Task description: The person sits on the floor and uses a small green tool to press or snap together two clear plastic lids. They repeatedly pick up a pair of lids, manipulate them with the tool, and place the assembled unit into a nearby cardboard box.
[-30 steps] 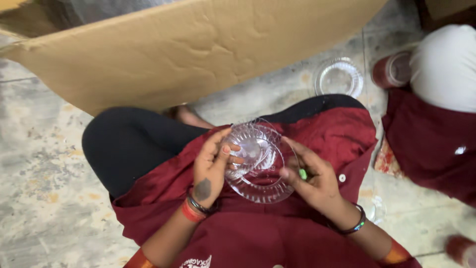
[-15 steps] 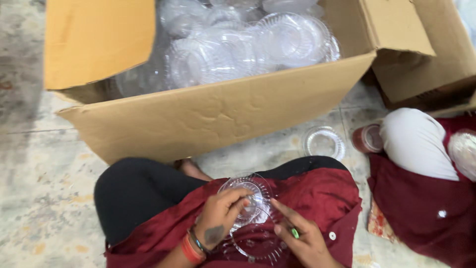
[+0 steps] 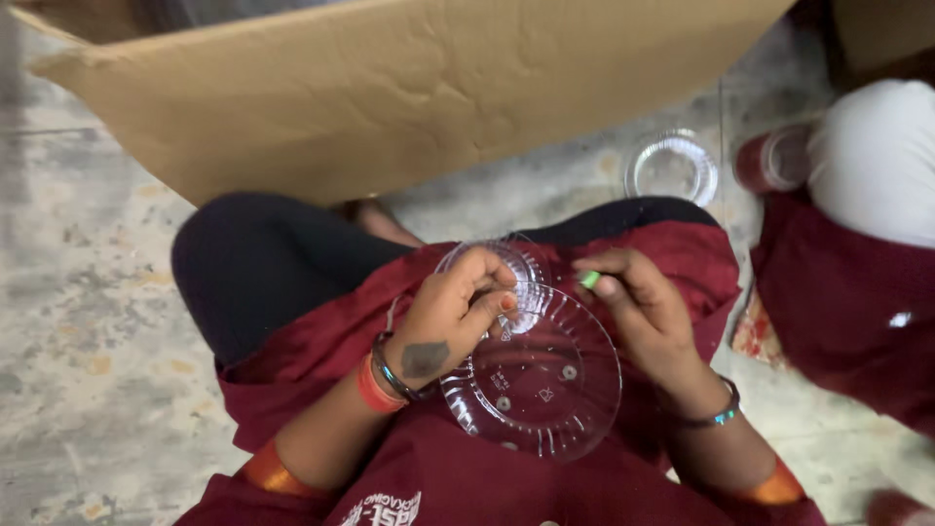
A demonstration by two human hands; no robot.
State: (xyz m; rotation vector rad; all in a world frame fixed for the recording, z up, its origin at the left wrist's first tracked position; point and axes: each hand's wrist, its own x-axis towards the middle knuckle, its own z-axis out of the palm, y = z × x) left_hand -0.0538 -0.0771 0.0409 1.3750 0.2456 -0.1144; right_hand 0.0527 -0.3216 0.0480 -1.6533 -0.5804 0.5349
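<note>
A small clear lid (image 3: pixel 506 268) is pinched by the left hand (image 3: pixel 450 321) at the 11 o'clock rim of a ribbed clear plate (image 3: pixel 545 385) resting on the lap. A small green piece (image 3: pixel 589 280) is gripped by the right hand (image 3: pixel 648 312) at 1 o'clock. The unheld plate could be tipped off the lap; the thin lid could be cracked by squeezing.

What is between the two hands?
In the head view, the rim of the big clear plate lies between the left hand and right hand. The left hand also holds a smaller clear plate.
</note>
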